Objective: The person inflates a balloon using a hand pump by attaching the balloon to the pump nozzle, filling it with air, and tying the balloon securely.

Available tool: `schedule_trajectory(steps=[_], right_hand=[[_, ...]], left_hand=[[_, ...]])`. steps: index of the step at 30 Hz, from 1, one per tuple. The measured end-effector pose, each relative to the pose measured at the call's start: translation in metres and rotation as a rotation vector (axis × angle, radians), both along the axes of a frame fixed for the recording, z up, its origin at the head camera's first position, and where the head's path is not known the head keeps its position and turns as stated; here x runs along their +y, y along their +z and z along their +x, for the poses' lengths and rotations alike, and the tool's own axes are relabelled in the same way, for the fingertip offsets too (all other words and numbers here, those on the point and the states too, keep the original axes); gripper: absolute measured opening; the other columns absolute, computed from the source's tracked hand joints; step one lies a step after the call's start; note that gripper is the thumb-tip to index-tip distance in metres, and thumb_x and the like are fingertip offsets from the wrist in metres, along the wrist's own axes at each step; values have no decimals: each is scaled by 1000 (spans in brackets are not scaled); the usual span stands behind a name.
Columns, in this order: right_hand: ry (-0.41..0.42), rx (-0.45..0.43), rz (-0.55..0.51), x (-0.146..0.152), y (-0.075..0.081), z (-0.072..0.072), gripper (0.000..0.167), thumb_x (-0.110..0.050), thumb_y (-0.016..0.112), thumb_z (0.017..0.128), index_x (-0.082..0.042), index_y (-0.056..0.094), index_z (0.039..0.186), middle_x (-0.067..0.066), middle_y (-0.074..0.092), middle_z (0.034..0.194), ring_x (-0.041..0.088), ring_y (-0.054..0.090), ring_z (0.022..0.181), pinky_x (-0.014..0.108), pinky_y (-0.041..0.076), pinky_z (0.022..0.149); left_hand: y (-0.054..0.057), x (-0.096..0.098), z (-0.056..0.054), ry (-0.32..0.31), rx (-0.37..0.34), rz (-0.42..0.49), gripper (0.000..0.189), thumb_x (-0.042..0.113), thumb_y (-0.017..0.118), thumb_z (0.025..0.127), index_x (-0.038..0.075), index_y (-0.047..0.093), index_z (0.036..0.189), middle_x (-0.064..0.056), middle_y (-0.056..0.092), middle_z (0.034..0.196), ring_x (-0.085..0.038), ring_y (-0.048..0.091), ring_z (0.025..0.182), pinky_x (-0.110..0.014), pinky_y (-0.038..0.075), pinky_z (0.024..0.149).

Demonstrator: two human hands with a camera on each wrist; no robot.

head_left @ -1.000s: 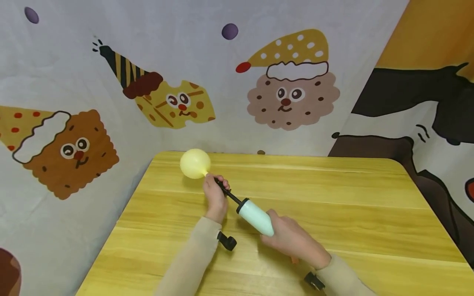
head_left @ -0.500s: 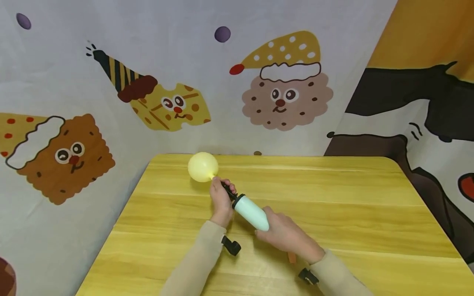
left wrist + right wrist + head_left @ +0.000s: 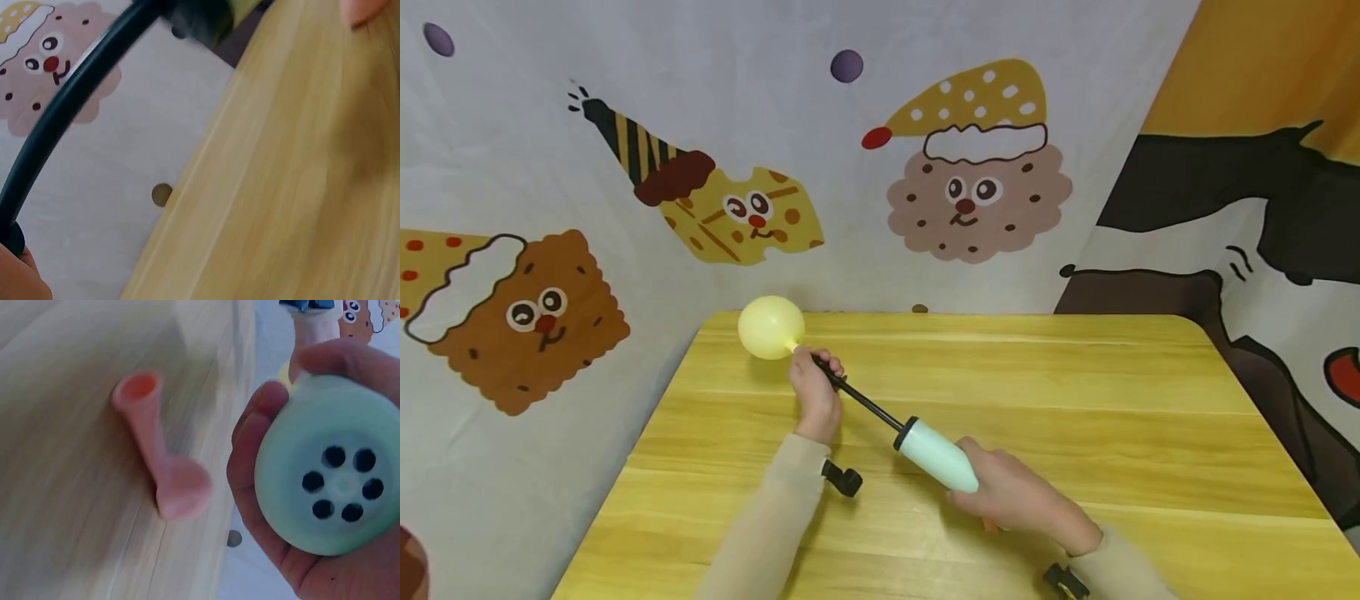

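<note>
A yellow balloon [image 3: 771, 327], round and partly inflated, sits on the nozzle end of a hand pump. My left hand [image 3: 816, 392] grips the pump's black front end, right at the balloon's neck. From there a thin black rod [image 3: 872, 407] runs to the mint-green pump barrel [image 3: 937, 455], drawn well out. My right hand [image 3: 1018, 496] is curled round the barrel's rear; in the right wrist view the barrel's end cap [image 3: 337, 469] shows a ring of several dark holes. The black rod [image 3: 69, 100] crosses the left wrist view.
A limp orange-pink balloon [image 3: 156, 447] lies on the wooden table [image 3: 1075, 400] beneath my right hand, mostly covered by it in the head view. Behind the table hangs a white cloth [image 3: 865, 275] printed with cartoon biscuits. Each wrist carries a small black camera [image 3: 842, 479].
The pump's rod slid in half a second ago and is now drawn out longer. My left hand and the yellow balloon have moved left, my right hand with the barrel right and down.
</note>
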State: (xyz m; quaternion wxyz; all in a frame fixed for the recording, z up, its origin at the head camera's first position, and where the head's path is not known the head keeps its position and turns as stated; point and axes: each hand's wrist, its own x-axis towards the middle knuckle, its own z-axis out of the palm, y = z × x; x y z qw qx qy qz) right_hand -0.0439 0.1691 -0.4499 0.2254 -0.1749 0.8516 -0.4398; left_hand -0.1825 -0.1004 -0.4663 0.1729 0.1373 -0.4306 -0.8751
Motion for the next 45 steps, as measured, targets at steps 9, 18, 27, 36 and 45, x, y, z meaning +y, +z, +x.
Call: schedule_trajectory(steps=[9, 18, 27, 36, 45], right_hand=[[-93, 5, 62, -21, 1, -5, 58, -23, 76, 91, 1, 46, 135, 15, 61, 90, 24, 60, 38, 41, 49, 33], [-117, 73, 107, -36, 1, -18, 54, -23, 78, 87, 2, 50, 125, 10, 59, 81, 17, 58, 48, 33, 50, 38], [-128, 63, 85, -40, 4, -26, 57, -23, 79, 88, 4, 51, 130, 9, 62, 84, 15, 58, 53, 31, 51, 42], [-17, -22, -28, -8, 5, -7, 56, -23, 75, 95, -3, 47, 139, 13, 66, 94, 29, 64, 42, 39, 51, 37], [-57, -20, 17, -19, 1, -7, 58, -22, 77, 92, -2, 47, 138, 17, 63, 94, 27, 60, 39, 47, 51, 35]], left_hand=[[-5, 30, 13, -81, -25, -18, 38, 28, 26, 116, 9, 47, 91, 0, 52, 74, -9, 50, 55, -21, 45, 52], [-10, 53, 27, -120, -60, -21, 40, 29, 29, 116, 9, 49, 89, -1, 52, 72, -9, 50, 54, -22, 46, 53], [-8, 47, 16, -103, -63, 2, 38, 30, 29, 115, 10, 48, 89, 1, 53, 71, -9, 50, 53, -22, 45, 53], [5, -11, -10, 43, -4, 52, 35, 28, 32, 115, 10, 46, 88, 1, 52, 71, -8, 49, 52, -20, 41, 48], [-4, 0, -1, 14, -19, 33, 37, 27, 29, 116, 9, 46, 88, 0, 52, 70, -9, 49, 51, -21, 42, 47]])
